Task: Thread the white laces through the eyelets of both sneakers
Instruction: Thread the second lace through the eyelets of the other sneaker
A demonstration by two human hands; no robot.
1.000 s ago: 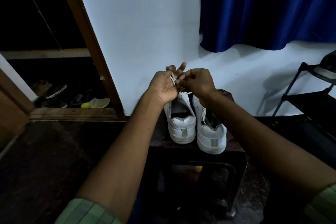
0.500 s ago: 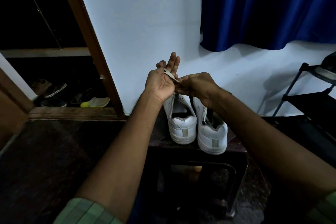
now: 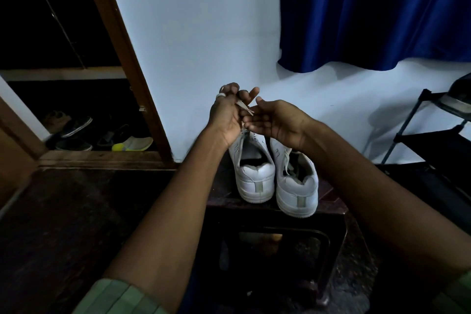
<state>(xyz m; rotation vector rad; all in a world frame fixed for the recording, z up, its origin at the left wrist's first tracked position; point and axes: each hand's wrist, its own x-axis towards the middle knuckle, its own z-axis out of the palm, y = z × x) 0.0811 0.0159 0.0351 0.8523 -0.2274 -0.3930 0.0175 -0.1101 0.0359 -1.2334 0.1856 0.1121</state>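
Observation:
Two white sneakers stand heels toward me on a dark stool [image 3: 331, 208]: the left sneaker [image 3: 254, 176] and the right sneaker [image 3: 297, 191]. Both my hands are raised above their toes, hiding the front eyelets. My left hand [image 3: 225, 115] has a white lace [image 3: 245, 109] wound round a finger and pinches it. My right hand [image 3: 276, 122] holds the other part of that lace with curled fingers, touching the left hand. A loose lace shows in the right sneaker's opening.
A white wall stands right behind the stool. A blue curtain [image 3: 377, 10] hangs at upper right. A black metal rack [image 3: 430, 135] is at the right. Through a wooden door frame [image 3: 127, 58] at left lie several other shoes [image 3: 132, 144].
My left hand's straight fingers have curled, with the lace now looped over one finger. My right hand has turned, its thumb lifted, still at the lace. The sneakers have not moved.

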